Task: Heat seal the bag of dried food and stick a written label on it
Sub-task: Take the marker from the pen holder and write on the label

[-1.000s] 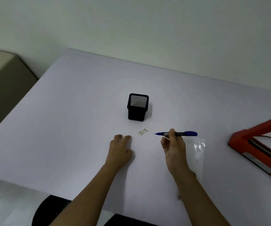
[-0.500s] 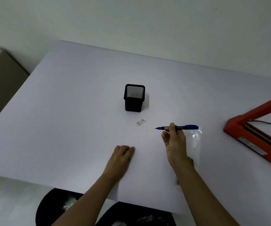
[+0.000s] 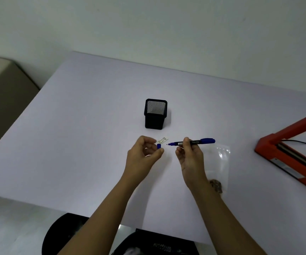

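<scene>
Blue at its rear end and black along the barrel, the pen [image 3: 194, 142] lies nearly level above the table [image 3: 75, 135], its bare tip pointing left. The right hand [image 3: 190, 159] pinches the barrel between thumb and fingertips, the other fingers curled beneath. The left hand [image 3: 143, 155] is raised just to the left of the tip and pinches a small blue cap [image 3: 159, 145] between thumb and forefinger; cap and tip are close but apart. Just beyond the cap, 1 small white label [image 3: 163, 140] with dark marks lies flat on the table, near the front of a black mesh pen holder [image 3: 155, 115] that stands upright. The clear bag [image 3: 220, 162] lies flat on the table just right of the right hand and partly behind the wrist, with a brown clump of dried food [image 3: 216, 185] at its near end; whether its far end is sealed cannot be told. Well to the right sits the red heat sealer [image 3: 286, 157], cut off by the frame edge, with a black cable [image 3: 305, 142] running by it.
</scene>
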Demonstrator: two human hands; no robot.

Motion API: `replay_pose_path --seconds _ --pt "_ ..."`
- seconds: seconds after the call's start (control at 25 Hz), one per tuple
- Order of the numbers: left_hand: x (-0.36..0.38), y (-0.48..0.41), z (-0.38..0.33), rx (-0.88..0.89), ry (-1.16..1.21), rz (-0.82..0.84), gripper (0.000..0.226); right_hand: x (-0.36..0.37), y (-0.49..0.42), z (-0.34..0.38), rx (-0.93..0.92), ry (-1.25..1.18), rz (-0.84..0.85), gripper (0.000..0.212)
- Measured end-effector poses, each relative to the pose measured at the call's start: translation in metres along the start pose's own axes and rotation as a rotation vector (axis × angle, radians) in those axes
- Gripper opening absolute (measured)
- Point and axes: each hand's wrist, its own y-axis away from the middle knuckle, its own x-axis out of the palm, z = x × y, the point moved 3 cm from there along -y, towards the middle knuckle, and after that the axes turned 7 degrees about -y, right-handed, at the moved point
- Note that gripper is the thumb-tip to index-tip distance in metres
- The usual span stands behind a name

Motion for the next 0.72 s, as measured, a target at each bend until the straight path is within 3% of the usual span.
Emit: replay_pose_path --seconds 0.08,0.44,0.6,0.72 --pt "-0.0036 -0.0007 -0.0017 0.04 -0.077 0.008 0.015 0.0026 0.0022 0.0003 0.005 -0.011 0.004 0.017" --pt "-0.0027 0.0003 -0.0071 0.097 -0.083 0.066 0.022 0.005 0.0082 -0.0034 -0.004 0.046 0.105 0.017" --pt "-0.0044 -0.0021 -0.0076 0.012 0.092 0.046 0.01 0.0051 0.009 -0.0005 0.014 -0.027 0.151 0.017" --pt "-0.0028 -0.0036 -0.0061 -0.007 0.082 0.067 0.004 0.0047 0.0084 -0.0002 0.021 -0.046 0.166 0.017"
